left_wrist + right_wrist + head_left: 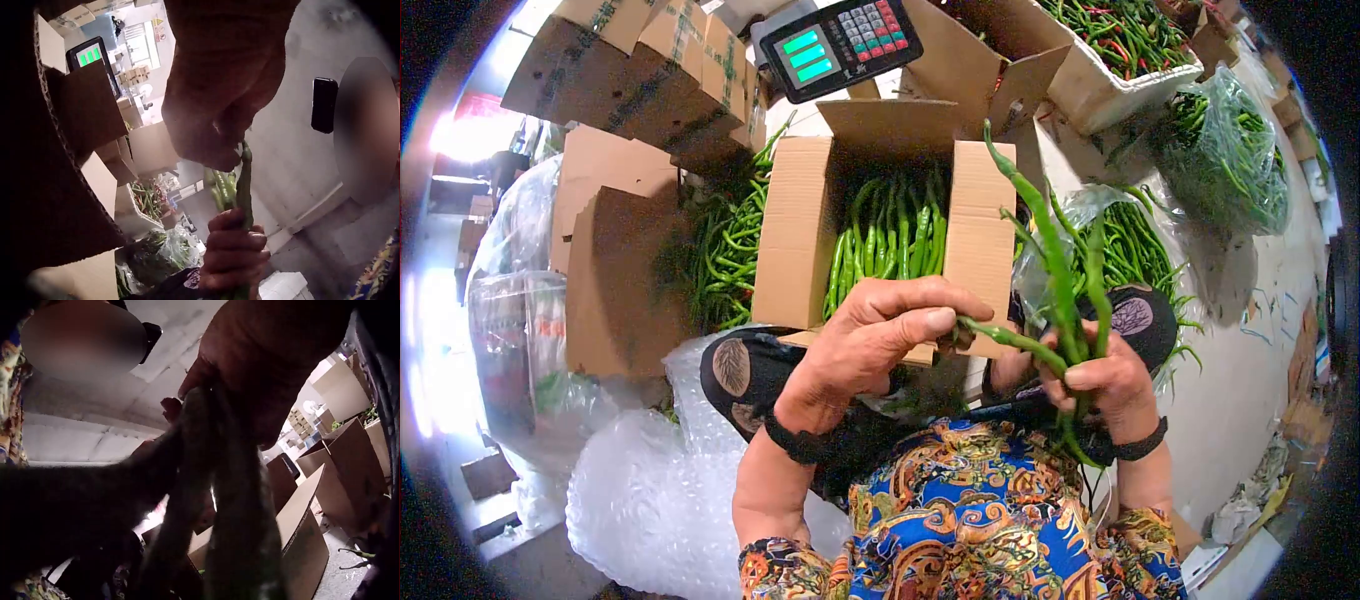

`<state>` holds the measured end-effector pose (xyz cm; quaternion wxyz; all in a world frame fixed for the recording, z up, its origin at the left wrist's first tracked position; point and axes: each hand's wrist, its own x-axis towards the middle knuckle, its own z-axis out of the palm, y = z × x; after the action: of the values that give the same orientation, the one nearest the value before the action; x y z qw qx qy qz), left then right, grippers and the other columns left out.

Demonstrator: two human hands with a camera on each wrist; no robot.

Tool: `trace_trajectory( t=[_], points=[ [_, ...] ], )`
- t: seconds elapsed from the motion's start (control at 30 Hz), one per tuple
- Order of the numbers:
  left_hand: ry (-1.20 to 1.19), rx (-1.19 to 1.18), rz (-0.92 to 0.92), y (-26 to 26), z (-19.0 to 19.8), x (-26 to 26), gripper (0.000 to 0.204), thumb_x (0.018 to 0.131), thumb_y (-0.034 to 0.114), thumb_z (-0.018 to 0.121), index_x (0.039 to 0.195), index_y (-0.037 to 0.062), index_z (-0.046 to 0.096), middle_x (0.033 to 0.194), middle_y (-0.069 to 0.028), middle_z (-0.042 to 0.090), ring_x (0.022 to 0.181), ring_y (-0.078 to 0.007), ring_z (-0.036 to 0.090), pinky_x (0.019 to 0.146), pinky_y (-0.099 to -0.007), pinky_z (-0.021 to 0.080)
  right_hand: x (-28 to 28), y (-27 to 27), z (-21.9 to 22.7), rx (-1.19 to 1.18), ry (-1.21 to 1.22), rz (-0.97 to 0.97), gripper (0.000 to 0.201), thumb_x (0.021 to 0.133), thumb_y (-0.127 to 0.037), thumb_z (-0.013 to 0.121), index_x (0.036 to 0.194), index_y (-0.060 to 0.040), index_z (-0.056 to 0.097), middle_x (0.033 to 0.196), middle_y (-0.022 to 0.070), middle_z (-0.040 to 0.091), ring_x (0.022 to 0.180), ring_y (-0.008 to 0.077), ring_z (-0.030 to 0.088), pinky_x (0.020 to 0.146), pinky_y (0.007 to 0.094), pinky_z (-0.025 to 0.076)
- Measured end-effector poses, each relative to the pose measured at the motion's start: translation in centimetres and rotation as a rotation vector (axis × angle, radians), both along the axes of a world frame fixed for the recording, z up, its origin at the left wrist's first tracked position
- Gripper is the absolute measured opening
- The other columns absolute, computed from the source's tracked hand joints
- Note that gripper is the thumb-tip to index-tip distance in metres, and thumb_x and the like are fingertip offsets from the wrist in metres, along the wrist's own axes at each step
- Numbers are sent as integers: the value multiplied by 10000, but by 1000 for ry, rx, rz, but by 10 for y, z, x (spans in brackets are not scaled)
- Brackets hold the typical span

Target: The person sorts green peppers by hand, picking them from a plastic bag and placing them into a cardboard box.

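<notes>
i see my right hand [1105, 385] grasping a bunch of long green chili peppers [1060, 290] while my left hand [880, 335] pinches one pepper's stem end above the open cardboard box [795, 230].

Two hands were at work: the left hand [870, 345] and the right hand [1105, 385], each with one black wristband [798, 440]. The right hand held about three long green chilli peppers [1055, 280]; the exact number could not be told. One open cardboard box [800, 230] held more than a dozen peppers, too many to count. One weighing scale display [840, 42] showed. Two clear plastic bags of peppers [1230, 150] lay on the floor, and one white crate [1100, 95] of peppers stood there.
</notes>
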<state>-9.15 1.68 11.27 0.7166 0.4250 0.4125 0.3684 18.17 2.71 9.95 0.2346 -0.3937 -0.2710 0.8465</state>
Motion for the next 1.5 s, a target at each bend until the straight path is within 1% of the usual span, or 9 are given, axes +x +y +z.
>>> trace_trajectory(
  t=[0.4,0.53,0.73,0.83,0.93,1.0,1.1,1.33,1.5],
  points=[
    [389,382,-260,-35,2,-4,254,740,1,587,979,32,669,865,-119,609,815,-272,575,727,-342,450,5,14,40,26,-278,238,401,615,-152,678,952,47,593,710,124,603,581,183,585,511,260,456],
    [604,543,-73,-51,-4,4,254,673,-38,552,886,48,662,789,-114,555,745,-289,565,679,-364,445,4,14,38,34,-150,438,438,744,-129,662,1136,14,528,916,78,587,699,154,581,578,268,470],
    [800,550,461,-49,3,-14,180,723,-74,522,824,20,638,777,-105,547,702,-243,553,629,-342,454,-2,8,31,40,-190,437,289,798,-142,614,1047,-4,566,774,67,588,701,127,559,579,268,451],
    [609,377,163,-74,0,3,374,796,-15,549,1167,24,579,913,-142,632,819,-276,616,702,-346,490,8,12,13,233,-174,92,328,845,-230,535,1074,5,552,834,74,600,691,152,551,653,258,450],
    [925,707,-293,-88,-28,25,382,844,49,550,1225,40,541,1046,-203,627,961,-377,593,875,-415,477,13,28,-5,86,-78,-235,372,885,-218,600,1170,7,517,923,68,602,801,146,595,720,301,508],
    [898,686,-230,-83,-31,31,398,834,61,573,1229,30,534,1124,-194,614,1004,-344,604,889,-396,478,15,33,-14,50,105,-257,304,919,-192,577,1172,-29,530,989,70,624,894,166,614,816,317,512],
    [364,70,-67,-63,-20,41,481,819,106,630,1266,-4,489,1187,-166,606,1089,-240,585,912,-340,463,6,30,-15,58,98,-270,316,918,-202,591,1174,-30,523,1021,80,630,918,171,622,820,309,519],
    [350,244,-39,-39,-56,106,621,801,248,713,1285,-22,434,1092,-162,630,1003,-220,617,866,-323,502,-13,24,-31,61,93,-363,347,920,-196,592,1199,-11,501,1125,111,617,989,196,619,865,330,512],
    [-509,-396,-59,-33,-74,100,425,942,216,490,1282,-34,437,1090,-201,613,922,-271,649,815,-366,544,-7,24,-29,39,78,-274,358,938,-221,559,1226,-17,498,1145,113,611,1014,201,606,877,354,505]
  ],
)
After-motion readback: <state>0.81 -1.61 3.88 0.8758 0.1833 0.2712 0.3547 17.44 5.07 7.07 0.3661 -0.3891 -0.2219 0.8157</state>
